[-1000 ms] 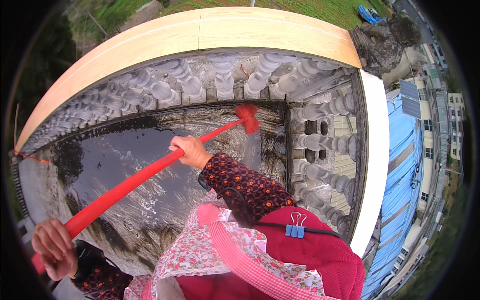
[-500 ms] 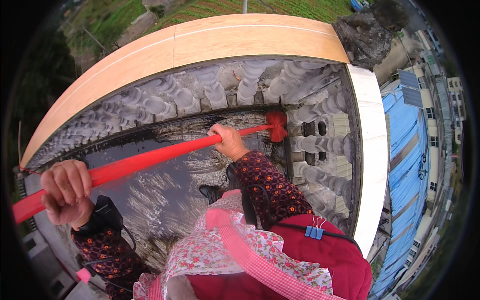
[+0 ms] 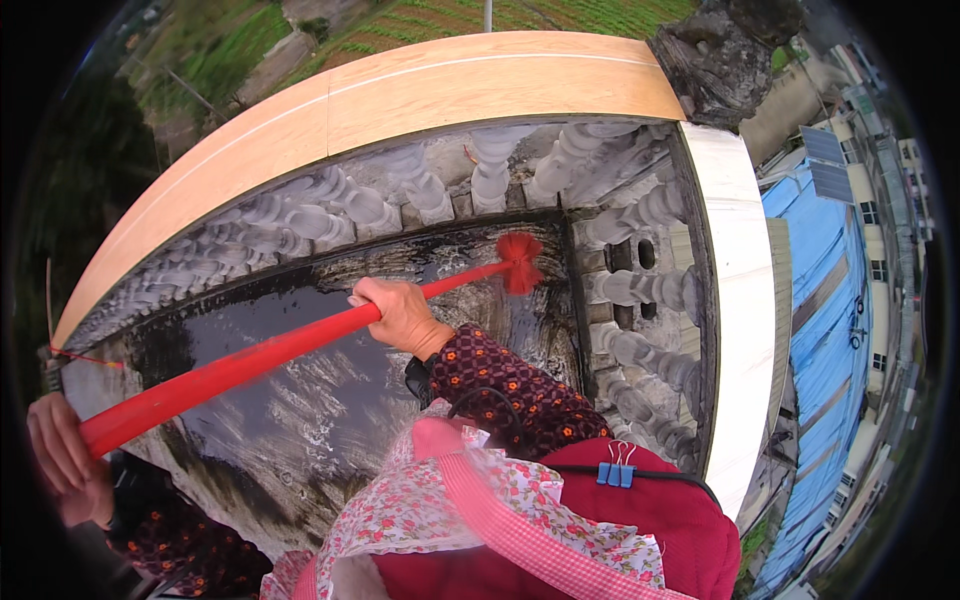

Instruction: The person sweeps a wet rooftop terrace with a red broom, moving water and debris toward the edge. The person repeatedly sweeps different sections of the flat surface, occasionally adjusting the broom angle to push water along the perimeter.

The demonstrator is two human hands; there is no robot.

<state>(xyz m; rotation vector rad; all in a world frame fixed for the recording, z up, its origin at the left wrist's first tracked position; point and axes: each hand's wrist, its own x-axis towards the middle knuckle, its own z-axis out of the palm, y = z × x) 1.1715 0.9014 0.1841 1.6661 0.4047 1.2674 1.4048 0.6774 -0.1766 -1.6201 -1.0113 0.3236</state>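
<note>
My left hand [image 3: 72, 462] is closed on the lower end of a long red broom handle [image 3: 230, 368] at the left edge of the view. Further along the handle, my right hand [image 3: 400, 318] grips it too. The red bristle head [image 3: 518, 262] rests on the wet, dark, streaked concrete floor [image 3: 270, 420], close to the corner of the balustrade. My dark flowered sleeves, a pink floral apron [image 3: 470, 510] and a blue binder clip [image 3: 615, 473] show at the bottom.
Grey stone balusters [image 3: 430, 190] border the floor along the top and right, under a tan top rail [image 3: 430, 85] and a white one [image 3: 735, 330]. A weathered stone ornament [image 3: 700, 65] stands at their corner. Beyond lie green fields, blue roofing [image 3: 825, 390] and buildings.
The broom head swung right toward the corner half a second ago and has since drawn back left. Both hands followed it; the left has dropped lower toward the left edge.
</note>
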